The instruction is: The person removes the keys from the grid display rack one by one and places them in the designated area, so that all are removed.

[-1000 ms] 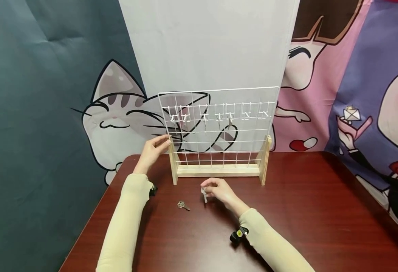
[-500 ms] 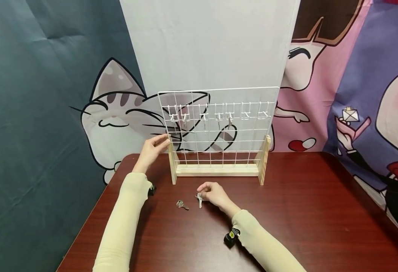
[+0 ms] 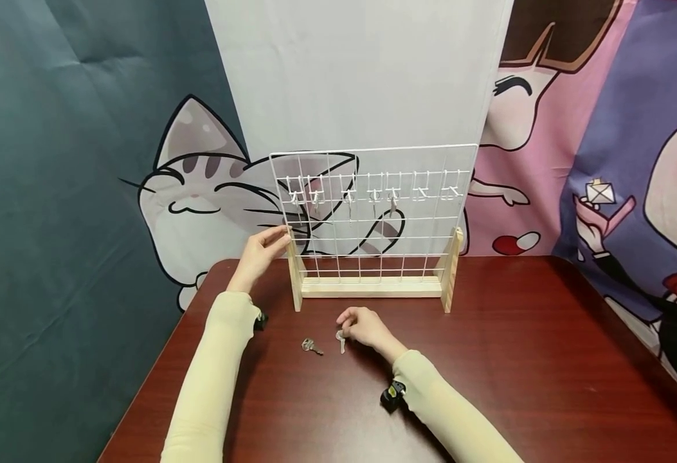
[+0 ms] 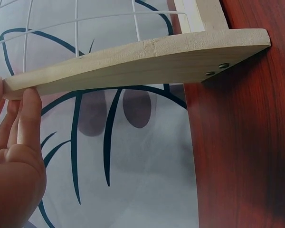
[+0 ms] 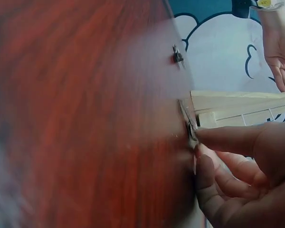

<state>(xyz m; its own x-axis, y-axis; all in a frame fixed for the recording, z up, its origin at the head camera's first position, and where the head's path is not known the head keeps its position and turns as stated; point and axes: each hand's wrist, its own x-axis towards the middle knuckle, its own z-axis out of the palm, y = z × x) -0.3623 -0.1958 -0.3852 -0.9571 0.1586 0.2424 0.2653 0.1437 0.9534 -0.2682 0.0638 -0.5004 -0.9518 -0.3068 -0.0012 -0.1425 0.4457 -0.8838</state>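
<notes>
Seemingly picking up, the right hand (image 3: 367, 326) pinches a key (image 3: 341, 343) below it, left hand (image 3: 257, 254) grips a wooden upright (image 3: 295, 278); lifting needs steadiness.

On my head feed, I see a dark red-brown wood-grain table (image 3: 517, 373) with rounded far corners. Toward its far edge stands a wire-grid rack (image 3: 371, 289) with pale wooden end supports. In front of the rack's left half lies a small key (image 3: 314, 349); just right of it, a second key (image 3: 341, 343), its contact with the tabletop unclear to me.
</notes>
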